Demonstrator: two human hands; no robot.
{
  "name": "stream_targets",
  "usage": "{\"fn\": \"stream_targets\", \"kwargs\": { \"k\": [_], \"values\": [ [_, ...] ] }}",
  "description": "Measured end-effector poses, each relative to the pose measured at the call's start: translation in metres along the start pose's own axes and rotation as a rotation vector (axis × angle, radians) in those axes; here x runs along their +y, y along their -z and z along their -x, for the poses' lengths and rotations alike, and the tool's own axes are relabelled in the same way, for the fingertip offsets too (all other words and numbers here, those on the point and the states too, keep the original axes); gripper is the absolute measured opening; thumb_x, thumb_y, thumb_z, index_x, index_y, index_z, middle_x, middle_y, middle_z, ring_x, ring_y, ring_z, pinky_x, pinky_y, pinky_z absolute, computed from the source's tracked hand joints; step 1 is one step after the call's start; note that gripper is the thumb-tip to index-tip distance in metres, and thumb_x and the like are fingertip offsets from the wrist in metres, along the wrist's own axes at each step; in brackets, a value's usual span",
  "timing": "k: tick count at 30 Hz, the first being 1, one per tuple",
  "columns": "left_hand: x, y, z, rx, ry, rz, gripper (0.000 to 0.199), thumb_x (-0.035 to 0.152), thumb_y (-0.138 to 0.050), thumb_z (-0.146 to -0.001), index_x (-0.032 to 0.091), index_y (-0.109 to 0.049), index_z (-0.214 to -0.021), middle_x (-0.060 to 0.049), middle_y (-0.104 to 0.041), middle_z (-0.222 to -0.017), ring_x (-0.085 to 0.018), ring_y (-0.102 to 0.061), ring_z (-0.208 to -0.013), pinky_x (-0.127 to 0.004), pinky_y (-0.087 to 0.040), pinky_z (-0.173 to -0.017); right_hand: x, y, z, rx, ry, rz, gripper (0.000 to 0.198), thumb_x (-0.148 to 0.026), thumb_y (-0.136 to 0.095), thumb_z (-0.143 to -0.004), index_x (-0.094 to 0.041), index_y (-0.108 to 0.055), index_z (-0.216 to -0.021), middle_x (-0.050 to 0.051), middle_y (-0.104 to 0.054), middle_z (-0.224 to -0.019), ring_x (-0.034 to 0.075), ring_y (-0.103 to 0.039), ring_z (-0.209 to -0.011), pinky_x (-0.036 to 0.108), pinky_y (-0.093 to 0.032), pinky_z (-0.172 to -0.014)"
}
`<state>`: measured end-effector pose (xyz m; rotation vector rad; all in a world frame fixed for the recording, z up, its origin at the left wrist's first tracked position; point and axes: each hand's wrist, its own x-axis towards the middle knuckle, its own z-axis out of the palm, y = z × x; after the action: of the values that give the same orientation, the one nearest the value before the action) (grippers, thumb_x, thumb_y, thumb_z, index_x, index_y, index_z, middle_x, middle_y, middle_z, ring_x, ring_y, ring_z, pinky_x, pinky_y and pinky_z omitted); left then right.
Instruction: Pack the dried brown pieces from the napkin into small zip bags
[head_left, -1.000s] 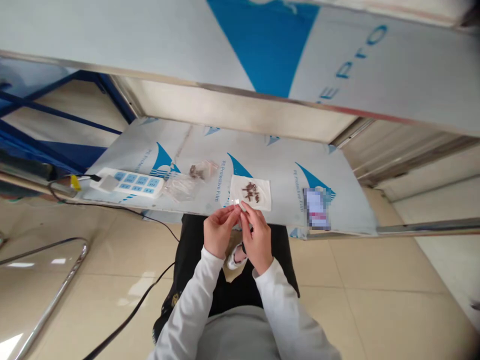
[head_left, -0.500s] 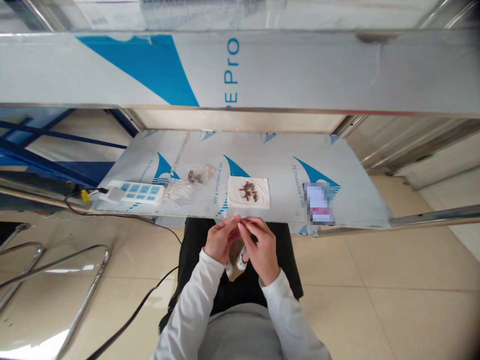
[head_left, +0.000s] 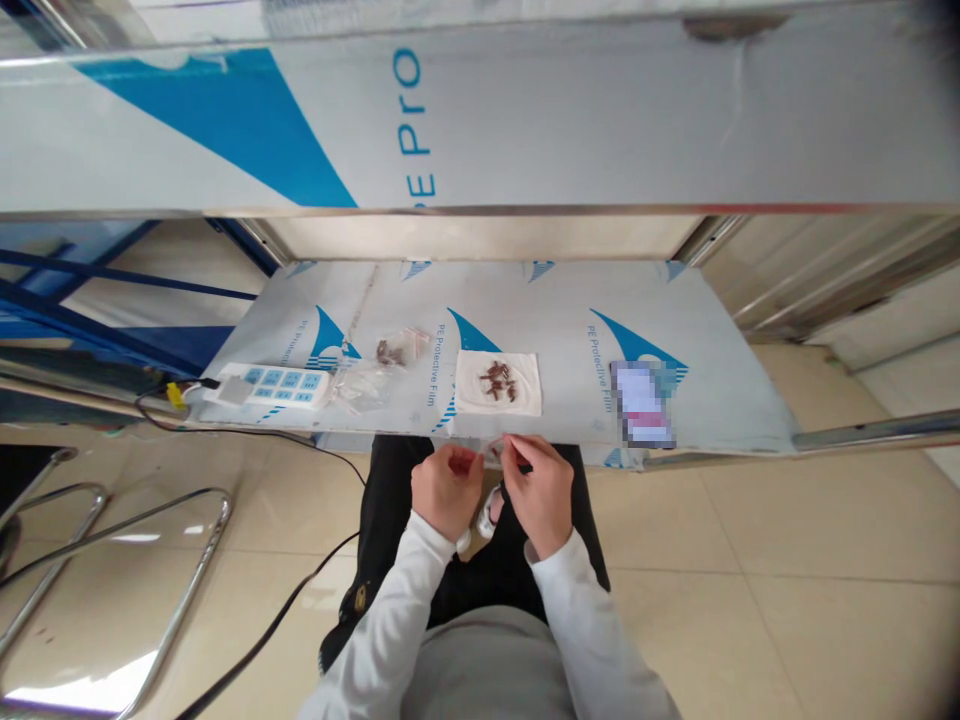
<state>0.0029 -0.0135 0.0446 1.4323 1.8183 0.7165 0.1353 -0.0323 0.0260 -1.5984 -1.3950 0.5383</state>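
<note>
My left hand (head_left: pixel 448 490) and my right hand (head_left: pixel 538 492) are close together just off the table's front edge, over my lap. Both have their fingers closed in a pinch. Between the fingertips is a small see-through plastic bag (head_left: pixel 492 452), with a hint of something brown in it; its details are too small to make out. Beyond the hands, a white square cloth or tissue (head_left: pixel 469 398) lies on the table, bearing several small brown screw-like pieces (head_left: pixel 497 380).
Left of the cloth lie clear plastic bags (head_left: pixel 367 388), one with brown pieces (head_left: pixel 390 352) inside. A power strip (head_left: pixel 281 386) with a cable is farther left. At right lies a blurred phone (head_left: pixel 642 405). A film-covered shelf (head_left: pixel 570 120) overhangs the table (head_left: pixel 555 310).
My hands have moved slightly apart, and the small clear bag now shows between them. The view has shifted a little; the things on the table stay put.
</note>
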Motion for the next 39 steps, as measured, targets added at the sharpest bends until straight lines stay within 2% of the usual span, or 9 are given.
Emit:
{"fn": "stream_targets", "kwargs": {
  "k": [3,7,11,17,20,22,26,31,39],
  "values": [
    [0.013,0.010,-0.002,0.004,-0.084,-0.063,0.010,0.027,-0.061,-0.069,0.019,-0.060,-0.062,0.000,-0.065,-0.058,-0.014,-0.061,-0.056,-0.026,-0.046,-0.061,0.001,0.010,0.000,-0.073,0.085,-0.063,0.027,-0.027,-0.059,-0.085,-0.025,-0.065,-0.112,0.010,-0.068,-0.109,0.025,-0.063,-0.103,0.042,-0.049,-0.094],
    [0.022,0.023,-0.011,-0.188,-0.161,0.037,0.007,0.021,-0.055,-0.067,0.020,-0.051,-0.062,0.004,-0.058,-0.054,-0.010,-0.054,-0.050,-0.022,-0.040,-0.053,0.003,0.027,-0.016,-0.496,0.211,-0.272,0.095,-0.039,-0.085,-0.058,-0.026,-0.040,-0.141,0.011,-0.048,-0.142,0.028,-0.045,-0.131,0.044,-0.036,-0.110],
    [0.026,0.024,-0.016,-0.232,-0.216,0.018,0.012,0.023,-0.056,-0.067,0.020,-0.047,-0.059,0.005,-0.052,-0.051,-0.009,-0.047,-0.047,-0.021,-0.036,-0.050,0.007,0.027,-0.031,-0.654,0.161,-0.383,0.068,-0.035,-0.082,-0.064,-0.023,-0.056,-0.125,0.008,-0.065,-0.121,0.025,-0.061,-0.113,0.039,-0.045,-0.100],
    [0.025,0.027,-0.029,-0.173,-0.299,-0.064,0.011,0.029,-0.059,-0.073,0.020,-0.056,-0.069,0.002,-0.060,-0.057,-0.010,-0.053,-0.050,-0.021,-0.039,-0.052,0.024,0.018,-0.046,-0.627,0.042,-0.390,0.047,-0.028,-0.075,-0.071,-0.020,-0.061,-0.115,0.005,-0.070,-0.105,0.019,-0.067,-0.094,0.033,-0.051,-0.087],
    [0.009,0.035,-0.037,-0.111,-0.252,-0.059,0.024,0.042,-0.055,-0.081,0.019,-0.060,-0.077,-0.001,-0.067,-0.065,-0.012,-0.059,-0.052,-0.022,-0.043,-0.055,0.034,0.016,-0.081,-0.574,0.078,-0.111,0.047,-0.031,-0.073,-0.073,-0.019,-0.060,-0.117,0.004,-0.070,-0.099,0.016,-0.066,-0.081,0.029,-0.052,-0.077],
    [-0.008,0.039,-0.040,-0.112,-0.197,-0.068,0.030,0.048,-0.052,-0.083,0.019,-0.060,-0.078,-0.002,-0.068,-0.066,-0.014,-0.061,-0.054,-0.024,-0.045,-0.056,0.039,0.011,-0.113,-0.598,0.153,0.271,0.046,-0.034,-0.070,-0.076,-0.020,-0.060,-0.118,0.003,-0.069,-0.099,0.014,-0.064,-0.076,0.027,-0.050,-0.073],
    [-0.043,0.041,-0.038,-0.162,-0.115,-0.027,0.031,0.048,-0.052,-0.083,0.020,-0.060,-0.078,-0.003,-0.069,-0.068,-0.016,-0.063,-0.057,-0.025,-0.046,-0.057,0.043,-0.013,-0.166,-0.740,0.293,0.918,0.041,-0.031,-0.073,-0.073,-0.021,-0.064,-0.112,0.009,-0.067,-0.105,0.022,-0.063,-0.093,0.032,-0.044,-0.080],
    [-0.063,0.041,-0.034,-0.155,-0.062,0.031,0.029,0.047,-0.052,-0.082,0.020,-0.062,-0.079,-0.004,-0.070,-0.071,-0.016,-0.064,-0.059,-0.024,-0.046,-0.056,0.035,-0.045,-0.184,-0.857,0.376,1.161,0.031,-0.018,-0.074,-0.068,-0.015,-0.069,-0.099,0.017,-0.066,-0.106,0.033,-0.057,-0.105,0.045,-0.035,-0.091],
    [-0.063,0.048,-0.036,-0.145,-0.042,0.030,0.026,0.044,-0.052,-0.083,0.020,-0.062,-0.079,-0.004,-0.070,-0.073,-0.017,-0.063,-0.061,-0.026,-0.046,-0.061,0.009,-0.060,-0.186,-0.931,0.467,1.352,0.026,-0.013,-0.068,-0.071,-0.017,-0.072,-0.096,0.016,-0.068,-0.103,0.033,-0.057,-0.105,0.046,-0.032,-0.091]
  ]
}}
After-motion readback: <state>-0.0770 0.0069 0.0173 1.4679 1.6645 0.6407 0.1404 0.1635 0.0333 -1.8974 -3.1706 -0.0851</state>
